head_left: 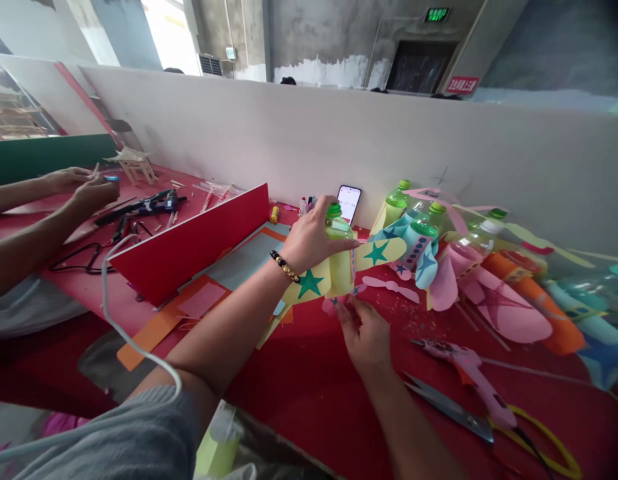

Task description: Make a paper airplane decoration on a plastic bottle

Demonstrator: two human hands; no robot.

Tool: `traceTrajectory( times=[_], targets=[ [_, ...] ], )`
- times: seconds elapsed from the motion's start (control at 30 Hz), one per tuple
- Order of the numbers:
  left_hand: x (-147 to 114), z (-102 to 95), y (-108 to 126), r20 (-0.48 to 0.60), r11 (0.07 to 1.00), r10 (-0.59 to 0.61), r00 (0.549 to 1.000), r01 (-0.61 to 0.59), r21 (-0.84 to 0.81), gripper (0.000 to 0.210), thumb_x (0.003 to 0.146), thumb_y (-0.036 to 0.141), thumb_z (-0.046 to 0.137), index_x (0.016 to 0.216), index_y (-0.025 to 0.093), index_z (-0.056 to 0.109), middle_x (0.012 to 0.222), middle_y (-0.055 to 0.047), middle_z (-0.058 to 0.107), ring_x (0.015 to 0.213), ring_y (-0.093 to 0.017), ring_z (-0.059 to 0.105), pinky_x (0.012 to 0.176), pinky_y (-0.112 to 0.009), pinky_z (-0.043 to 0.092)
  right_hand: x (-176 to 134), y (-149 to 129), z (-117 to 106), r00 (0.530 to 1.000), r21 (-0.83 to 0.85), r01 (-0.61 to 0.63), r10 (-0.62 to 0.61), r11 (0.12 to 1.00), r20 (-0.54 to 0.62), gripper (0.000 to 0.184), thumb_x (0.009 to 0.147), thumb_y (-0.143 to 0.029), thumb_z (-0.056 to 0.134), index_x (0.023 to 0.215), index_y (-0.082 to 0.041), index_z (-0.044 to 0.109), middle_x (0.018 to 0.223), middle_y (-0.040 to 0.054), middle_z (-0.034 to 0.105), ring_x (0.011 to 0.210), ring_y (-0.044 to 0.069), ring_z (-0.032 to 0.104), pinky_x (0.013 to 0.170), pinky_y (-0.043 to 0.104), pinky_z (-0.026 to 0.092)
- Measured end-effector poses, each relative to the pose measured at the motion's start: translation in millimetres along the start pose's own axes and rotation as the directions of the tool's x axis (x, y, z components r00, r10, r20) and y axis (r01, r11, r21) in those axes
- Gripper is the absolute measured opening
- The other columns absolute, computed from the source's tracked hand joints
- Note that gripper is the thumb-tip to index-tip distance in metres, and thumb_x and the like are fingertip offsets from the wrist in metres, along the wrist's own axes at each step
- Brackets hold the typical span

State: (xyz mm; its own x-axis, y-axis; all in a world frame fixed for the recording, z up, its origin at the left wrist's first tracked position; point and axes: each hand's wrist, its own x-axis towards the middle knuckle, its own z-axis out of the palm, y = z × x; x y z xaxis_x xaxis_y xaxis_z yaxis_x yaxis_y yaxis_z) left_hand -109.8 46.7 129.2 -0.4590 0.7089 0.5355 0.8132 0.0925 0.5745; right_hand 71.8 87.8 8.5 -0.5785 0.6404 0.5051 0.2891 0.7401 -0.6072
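My left hand point(311, 240), with a beaded bracelet at the wrist, is closed around the upper part of a green-capped plastic bottle point(339, 230). Yellow paper wraps the bottle, and yellow paper wings point(381, 253) with green stars stick out on both sides. Below it, the fingers of my right hand point(366, 333) pinch a small pink paper piece point(331, 305) with dark stars, at the bottle's lower end. Whether the pink piece is fixed to the bottle I cannot tell. A pink propeller-shaped paper strip point(391, 288) lies just beyond my right hand.
Several paper-covered bottle planes point(481, 253) stand at the right. Nearer are a pink glue gun point(463, 367) and yellow-handled scissors point(453, 403). A phone point(349, 202) leans against the white partition. A red divider point(199, 243) and coloured paper lie left; a co-worker's hands point(91, 190) are beyond.
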Motion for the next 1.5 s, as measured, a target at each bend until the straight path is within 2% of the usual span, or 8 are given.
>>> traceTrajectory(
  times=[0.13,0.37,0.57,0.77,0.97,1.17,1.33,1.5],
  targets=[
    [-0.1,-0.1,0.8,0.013,1.0,0.015,1.0,-0.015,-0.007,0.075,0.065,0.058,0.076,0.123,0.025,0.041,0.104,-0.006,0.066,0.089,-0.024,0.065,0.071,-0.035,0.05,1.9,6.0,0.3,0.999,0.048,-0.04,0.041,0.998,-0.02,0.048,0.093,-0.047,0.045,0.102,-0.008,0.071,0.097,0.0189,0.073,0.092,0.027,0.069,0.083,0.037,0.053],
    [-0.6,-2.3,1.4,0.051,0.999,0.043,0.998,-0.042,-0.014,0.074,0.066,0.057,0.074,0.125,0.025,0.041,0.104,-0.007,0.065,0.09,-0.025,0.064,0.071,-0.034,0.048,4.9,15.3,0.3,0.988,0.093,-0.154,0.155,0.984,-0.011,0.03,0.085,-0.033,0.054,0.101,-0.013,0.07,0.093,0.0137,0.075,0.084,0.024,0.07,0.078,0.036,0.055],
    [-2.5,-3.1,3.5,0.09,0.997,0.076,0.993,-0.078,0.013,0.075,0.067,0.054,0.075,0.127,0.024,0.041,0.1,-0.007,0.064,0.088,-0.026,0.062,0.07,-0.035,0.047,5.6,12.7,-1.5,0.986,0.086,-0.166,0.167,0.982,0.002,0.021,0.084,-0.032,0.053,0.087,-0.018,0.068,0.08,0.0084,0.074,0.072,0.023,0.069,0.068,0.033,0.053],
    [-5.9,-2.7,8.9,0.105,0.992,0.124,0.987,-0.126,0.009,0.074,0.068,0.053,0.074,0.128,0.024,0.042,0.1,-0.006,0.065,0.087,-0.025,0.062,0.07,-0.034,0.046,4.2,15.9,2.1,0.98,0.103,-0.197,0.195,0.975,0.026,0.017,0.083,-0.032,0.055,0.084,-0.019,0.066,0.077,0.0061,0.074,0.07,0.022,0.069,0.066,0.032,0.052],
    [-5.0,-2.6,6.3,0.133,0.988,0.155,0.979,-0.154,-0.022,0.073,0.07,0.051,0.071,0.131,0.024,0.04,0.114,-0.009,0.063,0.092,-0.025,0.062,0.073,-0.035,0.047,4.1,13.8,1.0,0.981,0.103,-0.195,0.192,0.975,0.038,0.016,0.082,-0.031,0.056,0.082,-0.019,0.066,0.074,0.0051,0.073,0.067,0.021,0.068,0.064,0.031,0.05],
    [-3.0,0.6,-1.9,0.186,0.966,0.255,0.949,-0.24,-0.096,0.079,0.071,0.041,0.074,0.137,0.025,0.035,0.127,-0.011,0.058,0.106,-0.027,0.06,0.084,-0.037,0.048,2.9,7.2,0.0,0.986,0.125,-0.165,0.163,0.978,0.024,0.02,0.081,-0.038,0.059,0.074,-0.019,0.064,0.066,0.004,0.069,0.059,0.02,0.064,0.058,0.029,0.048],
    [-2.7,0.7,-5.2,0.2,0.971,0.237,0.951,-0.225,-0.083,0.082,0.069,0.038,0.076,0.139,0.025,0.034,0.129,-0.011,0.057,0.109,-0.029,0.06,0.086,-0.039,0.049,2.6,5.6,-0.4,0.986,0.141,-0.164,0.16,0.976,0.045,0.029,0.082,-0.046,0.059,0.072,-0.019,0.065,0.064,0.0037,0.068,0.058,0.019,0.061,0.057,0.028,0.046],
    [-2.6,-2.8,-4.7,0.188,0.962,0.272,0.944,-0.26,-0.089,0.082,0.07,0.038,0.076,0.139,0.027,0.033,0.137,-0.01,0.051,0.114,-0.029,0.057,0.088,-0.04,0.049,2.3,4.3,-2.8,0.98,0.156,-0.195,0.188,0.968,0.063,0.033,0.082,-0.049,0.06,0.07,-0.018,0.064,0.062,0.0022,0.066,0.056,0.017,0.056,0.055,0.027,0.042]
  ],
)
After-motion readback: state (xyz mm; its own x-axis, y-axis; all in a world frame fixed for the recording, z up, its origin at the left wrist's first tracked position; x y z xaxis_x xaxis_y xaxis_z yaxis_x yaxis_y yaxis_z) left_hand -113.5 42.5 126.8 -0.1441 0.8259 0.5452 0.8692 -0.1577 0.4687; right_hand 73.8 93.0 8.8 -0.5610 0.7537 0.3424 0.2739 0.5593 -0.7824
